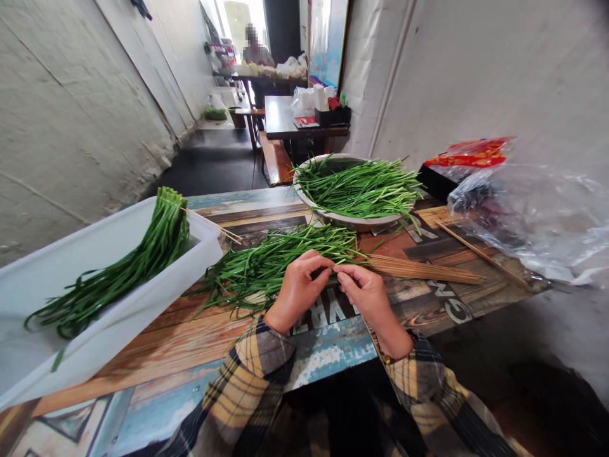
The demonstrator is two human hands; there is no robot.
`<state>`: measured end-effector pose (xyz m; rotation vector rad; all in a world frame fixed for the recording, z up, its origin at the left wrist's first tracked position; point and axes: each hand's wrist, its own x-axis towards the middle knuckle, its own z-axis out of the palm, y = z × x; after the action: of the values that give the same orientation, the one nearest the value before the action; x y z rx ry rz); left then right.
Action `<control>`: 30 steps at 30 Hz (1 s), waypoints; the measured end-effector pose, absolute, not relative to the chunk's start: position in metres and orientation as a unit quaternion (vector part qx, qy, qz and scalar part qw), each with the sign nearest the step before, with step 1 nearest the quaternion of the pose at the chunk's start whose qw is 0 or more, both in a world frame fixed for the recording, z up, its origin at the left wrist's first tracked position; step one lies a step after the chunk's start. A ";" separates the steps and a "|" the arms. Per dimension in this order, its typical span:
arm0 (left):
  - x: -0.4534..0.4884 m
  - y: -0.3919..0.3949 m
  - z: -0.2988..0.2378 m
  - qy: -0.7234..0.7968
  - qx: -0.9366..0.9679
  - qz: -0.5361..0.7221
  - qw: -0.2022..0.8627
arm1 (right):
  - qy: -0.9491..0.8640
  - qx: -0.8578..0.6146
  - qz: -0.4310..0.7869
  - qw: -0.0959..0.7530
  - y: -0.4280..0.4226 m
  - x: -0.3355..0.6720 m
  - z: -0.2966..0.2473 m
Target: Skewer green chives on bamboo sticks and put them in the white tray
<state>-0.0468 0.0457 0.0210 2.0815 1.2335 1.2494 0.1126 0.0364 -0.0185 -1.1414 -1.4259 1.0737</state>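
Observation:
My left hand and my right hand meet fingertip to fingertip above the table, each in a closed pinch. A bit of green chive shows at the fingertips; the rest of it is hidden. Just behind and left of my hands lies a loose pile of chives. Several bamboo skewers lie in a bundle beyond my right hand. A thin, light stick-like line runs below my right wrist; I cannot tell whether that hand holds it.
At the left, a white plastic tub holds skewered chives hanging over its far rim. A metal basin heaped with chives stands behind the pile. Clear plastic bags and a lone skewer are at right. A person is far back.

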 end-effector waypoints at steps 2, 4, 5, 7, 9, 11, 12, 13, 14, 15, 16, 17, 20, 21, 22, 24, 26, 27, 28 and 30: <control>-0.047 0.046 0.020 0.440 0.751 0.446 0.206 | -0.587 -0.469 0.444 0.489 0.037 0.112 -0.018; -0.048 0.046 0.019 0.439 0.754 0.444 0.205 | -0.585 -0.470 0.445 0.489 0.037 0.113 -0.018; -0.047 0.046 0.019 0.438 0.755 0.442 0.206 | -0.584 -0.471 0.446 0.488 0.036 0.113 -0.018; -0.047 0.046 0.018 0.438 0.758 0.438 0.206 | -0.581 -0.474 0.447 0.488 0.036 0.113 -0.019; -0.047 0.046 0.017 0.441 0.759 0.433 0.206 | -0.576 -0.477 0.451 0.486 0.036 0.113 -0.019; -0.046 0.046 0.017 0.445 0.758 0.431 0.204 | -0.570 -0.476 0.460 0.487 0.037 0.112 -0.020; -0.046 0.046 0.016 0.448 0.756 0.431 0.203 | -0.567 -0.473 0.465 0.489 0.037 0.112 -0.020; -0.046 0.046 0.016 0.450 0.754 0.433 0.203 | -0.564 -0.467 0.470 0.492 0.038 0.112 -0.020; -0.046 0.046 0.016 0.454 0.750 0.435 0.204 | -0.562 -0.461 0.474 0.497 0.038 0.112 -0.019; -0.046 0.046 0.016 0.458 0.746 0.438 0.205 | -0.561 -0.453 0.477 0.502 0.038 0.111 -0.019; -0.046 0.046 0.015 0.461 0.742 0.441 0.206 | -0.561 -0.446 0.478 0.507 0.039 0.111 -0.018; -0.046 0.046 0.015 0.464 0.739 0.442 0.206 | -0.564 -0.440 0.479 0.509 0.038 0.111 -0.017; -0.046 0.047 0.015 0.467 0.740 0.438 0.203 | -0.579 -0.430 0.475 0.504 0.038 0.111 -0.014; -0.047 0.047 0.015 0.465 0.743 0.437 0.202 | -0.583 -0.428 0.475 0.501 0.038 0.111 -0.014; -0.047 0.047 0.016 0.461 0.746 0.436 0.202 | -0.586 -0.426 0.476 0.500 0.038 0.111 -0.014; -0.047 0.047 0.016 0.452 0.750 0.437 0.204 | -0.584 -0.421 0.481 0.500 0.038 0.112 -0.015; -0.048 0.047 0.017 0.444 0.752 0.439 0.209 | -0.584 -0.418 0.485 0.499 0.038 0.112 -0.017; -0.048 0.047 0.018 0.442 0.753 0.439 0.212 | -0.586 -0.417 0.485 0.497 0.038 0.112 -0.018; -0.048 0.047 0.018 0.439 0.753 0.440 0.216 | -0.589 -0.416 0.485 0.495 0.038 0.112 -0.018; -0.048 0.047 0.018 0.437 0.751 0.441 0.225 | -0.592 -0.417 0.481 0.494 0.039 0.112 -0.019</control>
<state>-0.0477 0.0472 0.0185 2.0707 1.2039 1.2172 0.1124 0.0388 -0.0189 -1.0100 -1.4367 1.1670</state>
